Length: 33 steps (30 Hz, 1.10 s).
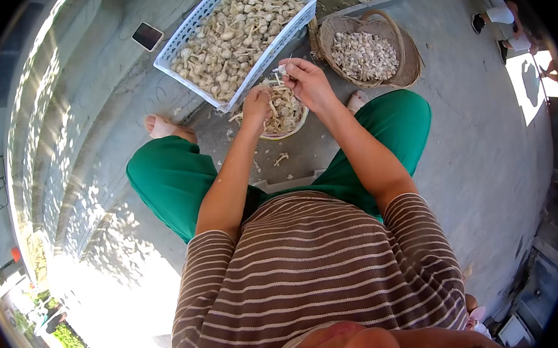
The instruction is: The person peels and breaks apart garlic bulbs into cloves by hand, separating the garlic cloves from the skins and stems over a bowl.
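Note:
My right hand [309,81] is closed, its thumb and fingertips pinching a whitish piece of garlic [281,70]. A thin pointed sliver shows above those fingertips, too small to name. Just left and slightly lower, my left hand [257,106] is closed with its fingers curled in; what they hold, if anything, is hidden. Below both hands stands a round basin [287,134] with a pale rim, filled with dry garlic skins and stalks [285,112]. A light-blue plastic crate [185,87] heaped with whole garlic bulbs [237,34] is beyond my left hand.
A wicker basket [410,58] with an arched handle holds loose garlic cloves [366,55] at the upper right. A phone-like device [147,36] lies left of the crate. Garlic scraps [281,159] dot the concrete floor. Another person's leg [499,15] shows at far right.

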Available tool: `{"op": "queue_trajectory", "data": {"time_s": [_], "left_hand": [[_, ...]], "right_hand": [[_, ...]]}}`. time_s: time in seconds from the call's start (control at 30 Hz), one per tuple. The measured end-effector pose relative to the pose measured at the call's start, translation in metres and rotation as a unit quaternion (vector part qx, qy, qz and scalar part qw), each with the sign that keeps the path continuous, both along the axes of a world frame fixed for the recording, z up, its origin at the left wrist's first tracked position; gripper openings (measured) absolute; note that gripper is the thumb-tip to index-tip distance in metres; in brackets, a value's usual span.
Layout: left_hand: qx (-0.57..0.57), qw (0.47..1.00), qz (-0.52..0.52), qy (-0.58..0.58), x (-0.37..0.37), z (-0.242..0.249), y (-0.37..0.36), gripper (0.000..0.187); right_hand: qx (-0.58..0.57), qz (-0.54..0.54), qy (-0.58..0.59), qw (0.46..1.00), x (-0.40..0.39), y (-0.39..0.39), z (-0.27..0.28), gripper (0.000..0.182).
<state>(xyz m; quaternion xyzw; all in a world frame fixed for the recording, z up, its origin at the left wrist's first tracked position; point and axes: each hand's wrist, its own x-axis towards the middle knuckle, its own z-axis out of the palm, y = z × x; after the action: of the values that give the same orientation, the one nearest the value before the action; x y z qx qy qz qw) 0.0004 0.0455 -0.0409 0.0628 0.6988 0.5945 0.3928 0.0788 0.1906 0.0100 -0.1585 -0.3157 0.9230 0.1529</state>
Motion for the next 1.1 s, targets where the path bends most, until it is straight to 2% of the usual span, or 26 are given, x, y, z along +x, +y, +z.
{"op": "queue_trajectory", "data": {"time_s": [0.07,0.1,0.13,0.17,0.2,0.23,0.3,0.33,0.43,0.5,0.6,0.73,0.8,0.83,0.9,1.03,1.1], "left_hand": [[0.145,0.983,0.01,-0.116,-0.001,0.019,-0.003,0.018],[0.144,0.982,0.016,-0.117,0.002,0.032,-0.004,0.018],[0.185,0.976,0.032,-0.113,0.008,0.047,0.0,0.018],[0.225,0.967,0.046,-0.109,0.013,0.061,0.003,0.018],[0.215,0.972,0.056,-0.072,0.016,0.071,0.007,0.017],[0.214,0.972,0.058,-0.073,0.015,0.074,0.007,0.017],[0.212,0.976,0.041,-0.019,0.014,0.075,0.007,0.012],[0.211,0.976,0.042,-0.021,0.013,0.071,0.007,0.012],[0.267,0.96,0.051,-0.065,0.011,0.06,0.003,0.012],[0.316,0.94,0.068,-0.107,0.011,0.057,0.003,0.013],[0.303,0.934,0.106,-0.156,0.011,0.06,0.003,0.014],[0.313,0.928,0.12,-0.162,0.003,0.055,0.0,0.013],[0.321,0.925,0.122,-0.164,0.002,0.054,-0.001,0.015],[0.321,0.925,0.122,-0.164,0.001,0.052,-0.001,0.015],[0.316,0.926,0.129,-0.162,0.002,0.05,0.0,0.015],[0.292,0.929,0.143,-0.176,0.003,0.054,0.002,0.014],[0.291,0.931,0.145,-0.166,0.004,0.057,0.003,0.014]], "right_hand": [[0.029,0.001,-0.02,0.999,0.0,-0.003,-0.001,0.014],[0.058,-0.003,-0.038,0.998,0.0,-0.006,-0.001,0.013],[0.056,0.002,-0.039,0.998,-0.001,-0.008,-0.002,0.013],[0.106,0.0,-0.031,0.994,-0.001,-0.01,-0.003,0.012],[0.156,-0.003,-0.022,0.988,-0.001,-0.012,-0.001,0.01],[0.155,-0.001,-0.024,0.988,-0.001,-0.016,0.0,0.01],[0.315,-0.046,-0.044,0.947,-0.003,-0.021,0.002,0.006],[0.315,-0.045,-0.046,0.947,-0.003,-0.021,0.001,0.006],[0.303,-0.03,-0.055,0.951,-0.004,-0.023,0.003,0.005],[0.246,-0.037,-0.042,0.968,-0.005,-0.026,0.006,0.008],[0.178,-0.016,-0.051,0.983,-0.004,-0.026,-0.003,0.016],[0.172,0.035,-0.116,0.978,-0.002,-0.015,-0.016,0.028],[0.1,0.041,-0.121,0.987,-0.004,-0.012,-0.018,0.037],[0.1,0.041,-0.122,0.987,-0.006,-0.012,-0.015,0.037],[-0.054,0.04,-0.085,0.994,-0.008,-0.013,-0.007,0.041],[-0.081,0.067,-0.04,0.994,-0.007,-0.013,-0.011,0.04],[-0.052,0.053,-0.042,0.996,-0.007,-0.013,-0.012,0.031]]}}
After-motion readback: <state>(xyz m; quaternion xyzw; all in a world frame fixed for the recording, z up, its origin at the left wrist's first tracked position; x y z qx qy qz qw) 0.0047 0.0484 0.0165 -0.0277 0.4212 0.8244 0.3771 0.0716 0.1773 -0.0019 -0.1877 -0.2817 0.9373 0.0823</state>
